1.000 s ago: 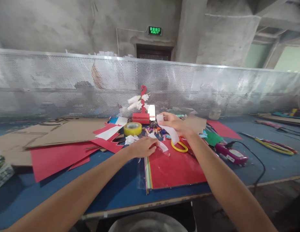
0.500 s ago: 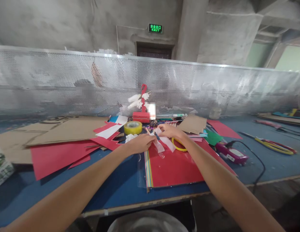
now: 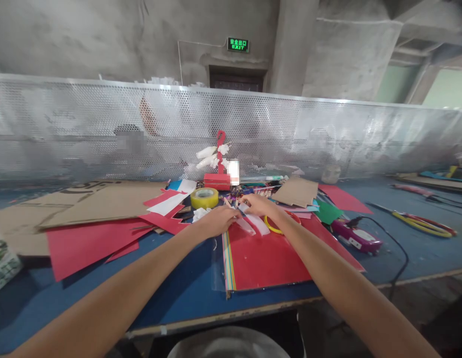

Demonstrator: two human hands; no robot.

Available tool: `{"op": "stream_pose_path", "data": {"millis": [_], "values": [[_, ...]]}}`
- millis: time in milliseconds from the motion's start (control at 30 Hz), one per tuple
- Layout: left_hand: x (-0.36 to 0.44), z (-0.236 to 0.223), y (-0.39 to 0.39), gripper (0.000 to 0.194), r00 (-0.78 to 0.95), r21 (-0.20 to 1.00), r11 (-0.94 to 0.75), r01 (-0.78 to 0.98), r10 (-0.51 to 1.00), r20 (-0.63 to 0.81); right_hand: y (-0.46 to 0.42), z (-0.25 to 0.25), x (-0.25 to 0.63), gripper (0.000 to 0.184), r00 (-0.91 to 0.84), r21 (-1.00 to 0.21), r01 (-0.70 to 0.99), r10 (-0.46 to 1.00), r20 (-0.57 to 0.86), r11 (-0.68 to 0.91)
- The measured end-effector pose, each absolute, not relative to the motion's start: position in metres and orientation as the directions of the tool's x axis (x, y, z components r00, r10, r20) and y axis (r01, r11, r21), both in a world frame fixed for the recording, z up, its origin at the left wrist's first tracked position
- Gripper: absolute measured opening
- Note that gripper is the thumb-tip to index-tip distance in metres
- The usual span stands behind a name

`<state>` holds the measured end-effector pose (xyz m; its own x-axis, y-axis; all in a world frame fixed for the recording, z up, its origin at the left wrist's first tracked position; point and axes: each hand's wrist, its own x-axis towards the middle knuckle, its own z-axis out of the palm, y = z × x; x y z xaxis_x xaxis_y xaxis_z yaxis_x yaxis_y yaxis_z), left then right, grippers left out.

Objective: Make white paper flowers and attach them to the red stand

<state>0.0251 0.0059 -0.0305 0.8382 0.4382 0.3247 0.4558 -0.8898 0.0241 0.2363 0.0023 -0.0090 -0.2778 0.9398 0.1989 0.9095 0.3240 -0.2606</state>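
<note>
My left hand (image 3: pixel 220 221) and my right hand (image 3: pixel 256 204) meet over the upper part of a red paper stack (image 3: pixel 268 263). Both have their fingers pinched on a whitish, translucent strip (image 3: pixel 258 223), whose ends hang down below them. Its material is hard to make out. Beside the left fingers a thin, pale stick-like piece (image 3: pixel 228 203) shows; its lower end is hidden. White crumpled paper (image 3: pixel 201 214) lies just left of that hand. Under my right wrist is a yellow ring-shaped handle (image 3: pixel 272 223), partly covered.
A yellow tape roll (image 3: pixel 204 198) stands behind the left hand. A red stand with white flowers (image 3: pixel 217 181) is at the back. Cardboard (image 3: pixel 104 201) and red sheets (image 3: pixel 93 241) lie left. At right are a purple power strip (image 3: pixel 357 237) and yellow-handled pliers-like tool (image 3: pixel 421 223).
The hanging strip ends have shifted slightly, and the left one lies higher. The dark blue bit between my fingers no longer shows. A red loop has come into view by my right wrist.
</note>
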Motion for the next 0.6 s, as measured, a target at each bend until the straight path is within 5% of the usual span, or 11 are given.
{"op": "stream_pose_path", "data": {"millis": [367,500,600], "values": [[0.028,-0.031,0.009,0.020,0.797,0.105,-0.872,0.479,0.482,0.363,0.002,0.002,0.247,0.024,-0.193,-0.257,0.927,0.935,0.298,0.274],[0.026,-0.026,0.006,0.029,0.777,0.194,-0.848,0.492,0.529,0.342,-0.013,0.013,0.237,0.027,-0.298,-0.445,0.836,0.947,0.124,0.321],[0.023,-0.024,0.005,0.033,0.777,0.213,-0.841,0.498,0.542,0.322,-0.022,0.018,0.226,0.034,-0.378,-0.461,0.825,0.925,-0.020,0.327]]}}
